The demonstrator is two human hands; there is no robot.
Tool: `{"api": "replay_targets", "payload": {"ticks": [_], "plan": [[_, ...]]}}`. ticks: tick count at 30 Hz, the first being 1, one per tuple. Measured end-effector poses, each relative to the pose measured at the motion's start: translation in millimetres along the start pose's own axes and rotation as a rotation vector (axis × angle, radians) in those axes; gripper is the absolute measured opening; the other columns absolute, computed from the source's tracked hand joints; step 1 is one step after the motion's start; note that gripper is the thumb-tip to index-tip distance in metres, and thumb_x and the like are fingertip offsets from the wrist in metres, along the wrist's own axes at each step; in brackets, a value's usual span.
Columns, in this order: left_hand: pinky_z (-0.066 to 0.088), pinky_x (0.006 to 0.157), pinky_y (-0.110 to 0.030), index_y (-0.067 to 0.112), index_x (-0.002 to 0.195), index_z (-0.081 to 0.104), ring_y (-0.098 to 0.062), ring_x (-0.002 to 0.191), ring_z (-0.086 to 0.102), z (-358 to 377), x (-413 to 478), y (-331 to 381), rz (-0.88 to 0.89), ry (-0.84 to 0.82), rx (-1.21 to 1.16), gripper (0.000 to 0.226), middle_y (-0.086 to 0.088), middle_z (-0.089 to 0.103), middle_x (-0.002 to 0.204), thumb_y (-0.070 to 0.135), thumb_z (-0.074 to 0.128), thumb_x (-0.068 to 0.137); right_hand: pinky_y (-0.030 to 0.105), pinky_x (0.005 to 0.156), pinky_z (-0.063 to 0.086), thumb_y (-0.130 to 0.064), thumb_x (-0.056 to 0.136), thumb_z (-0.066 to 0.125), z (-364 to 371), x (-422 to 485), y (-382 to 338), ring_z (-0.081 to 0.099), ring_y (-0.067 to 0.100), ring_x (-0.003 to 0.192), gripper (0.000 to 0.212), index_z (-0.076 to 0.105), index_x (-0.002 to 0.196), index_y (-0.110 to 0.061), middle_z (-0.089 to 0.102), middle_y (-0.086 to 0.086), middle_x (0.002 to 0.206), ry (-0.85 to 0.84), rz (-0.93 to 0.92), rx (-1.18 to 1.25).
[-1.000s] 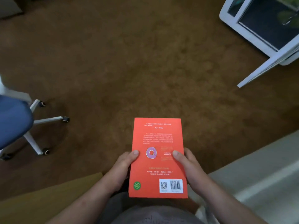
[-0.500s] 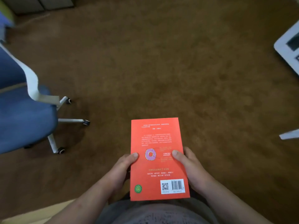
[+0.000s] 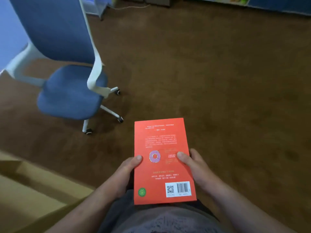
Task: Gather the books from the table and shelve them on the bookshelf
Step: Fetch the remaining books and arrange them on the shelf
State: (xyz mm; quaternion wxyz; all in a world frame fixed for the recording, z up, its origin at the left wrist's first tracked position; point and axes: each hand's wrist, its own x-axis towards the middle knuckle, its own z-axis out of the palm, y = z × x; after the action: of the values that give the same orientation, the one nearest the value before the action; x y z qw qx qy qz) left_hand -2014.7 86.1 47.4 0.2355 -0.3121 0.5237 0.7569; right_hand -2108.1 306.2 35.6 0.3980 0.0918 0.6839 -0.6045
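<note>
An orange-red book (image 3: 162,143) lies flat in front of my waist, back cover up, with a purple ring, a QR code and a barcode on it. My left hand (image 3: 125,175) grips its left edge, thumb on the cover. My right hand (image 3: 196,167) grips its right edge, thumb likewise on top. The fingers of both hands are hidden under the book. A strip of blue shelving with coloured items (image 3: 269,2) runs along the top right edge of the view.
A blue office chair (image 3: 70,91) with a white frame and castors stands on the brown carpet (image 3: 218,81) to the left front. A wooden table corner (image 3: 28,190) fills the lower left. A cable (image 3: 133,6) lies on the floor at the far top.
The view has swung left: the chair has come closer and further into view, the white window frame at right is gone, and shelving shows at the top. Both hands keep the same grip on the book.
</note>
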Motion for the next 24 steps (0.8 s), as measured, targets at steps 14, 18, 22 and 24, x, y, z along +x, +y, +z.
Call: {"api": "replay_targets", "payload": {"ticks": [14, 18, 22, 24], "plan": [[0.059, 0.087, -0.044, 0.022, 0.099, 0.080, -0.029, 0.091, 0.075, -125, 42, 70, 0.187, 0.244, -0.432, 0.078, -0.018, 0.076, 0.107, 0.072, 0.085, 0.039, 0.026, 0.063, 0.059, -0.048, 0.068, 0.069, 131, 177, -137, 0.077, 0.016, 0.079, 0.076, 0.049, 0.130, -0.009, 0.070, 0.012, 0.116, -0.361, 0.065, -0.381], [0.060, 0.079, -0.035, 0.018, 0.096, 0.082, -0.026, 0.088, 0.075, -163, 39, 87, 0.234, 0.342, -0.536, 0.069, -0.018, 0.076, 0.104, 0.065, 0.084, 0.045, 0.031, 0.064, 0.060, -0.054, 0.056, 0.079, 183, 207, -168, 0.078, 0.019, 0.079, 0.084, 0.049, 0.124, -0.013, 0.070, 0.014, 0.116, -0.459, 0.073, -0.442], [0.053, 0.097, -0.043, 0.020, 0.100, 0.080, -0.030, 0.098, 0.072, -193, 28, 92, 0.267, 0.476, -0.635, 0.065, -0.019, 0.074, 0.113, 0.067, 0.078, 0.056, 0.037, 0.071, 0.060, -0.061, 0.049, 0.078, 237, 232, -190, 0.078, 0.024, 0.085, 0.092, 0.052, 0.122, -0.011, 0.071, 0.016, 0.116, -0.558, 0.071, -0.551], [0.054, 0.095, -0.041, 0.022, 0.096, 0.082, -0.029, 0.097, 0.072, -204, 21, 92, 0.256, 0.551, -0.702, 0.046, -0.020, 0.074, 0.113, 0.056, 0.063, 0.072, 0.038, 0.074, 0.060, -0.062, 0.049, 0.077, 266, 241, -199, 0.076, 0.024, 0.087, 0.092, 0.053, 0.121, -0.010, 0.071, 0.017, 0.115, -0.614, 0.067, -0.616]]}}
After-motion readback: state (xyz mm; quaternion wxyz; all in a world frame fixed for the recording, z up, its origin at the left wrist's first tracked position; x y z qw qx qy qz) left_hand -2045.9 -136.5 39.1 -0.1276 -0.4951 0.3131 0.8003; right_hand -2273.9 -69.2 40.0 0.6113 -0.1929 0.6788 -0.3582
